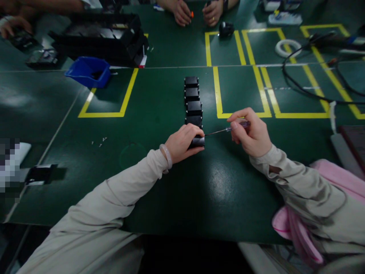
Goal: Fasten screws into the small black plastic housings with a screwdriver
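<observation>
My left hand [184, 143] is closed around a small black block [199, 141] on the green table, thumb along its near side and fingers over its top. Between the thumb and fingers of my right hand [252, 133] is a screwdriver [228, 129] with a clear purplish handle. Its thin shaft points left, and the tip meets or nearly meets the block's right end. Directly beyond, several similar black blocks [194, 107] with small shiny screw-like bits at their sides stand in a row leading away from me. A few tiny screws [100, 145] lie loose to the left.
A blue bin [88, 71] and black trays [105, 38] stand at the far left. Yellow tape [243, 115] outlines rectangles on the table. Black cable [296, 82] and a white tape roll [288, 48] lie at the right. Another person's hands [182, 13] rest at the far edge.
</observation>
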A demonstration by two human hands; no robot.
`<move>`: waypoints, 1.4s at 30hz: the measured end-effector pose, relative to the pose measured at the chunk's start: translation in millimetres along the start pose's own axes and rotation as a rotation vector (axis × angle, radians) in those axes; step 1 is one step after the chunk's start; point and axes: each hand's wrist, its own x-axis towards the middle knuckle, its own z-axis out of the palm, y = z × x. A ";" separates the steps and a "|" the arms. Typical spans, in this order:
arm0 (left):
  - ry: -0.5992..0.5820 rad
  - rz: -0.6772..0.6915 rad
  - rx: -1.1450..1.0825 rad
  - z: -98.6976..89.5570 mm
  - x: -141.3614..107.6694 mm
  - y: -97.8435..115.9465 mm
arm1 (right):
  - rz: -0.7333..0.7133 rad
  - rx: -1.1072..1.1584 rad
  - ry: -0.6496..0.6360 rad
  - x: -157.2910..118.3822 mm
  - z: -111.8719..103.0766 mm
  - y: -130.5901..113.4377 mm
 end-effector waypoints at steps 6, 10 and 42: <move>-0.014 -0.020 -0.009 -0.7 0.2 1.0 | 0.022 0.013 -0.007 -0.5 0.3 0.7; -0.013 -0.018 -0.008 -0.2 -0.1 0.3 | 0.033 0.038 -0.009 -0.7 0.9 1.1; 0.001 -0.006 0.006 0.1 -0.4 0.0 | 0.001 0.023 0.002 0.1 0.9 -0.2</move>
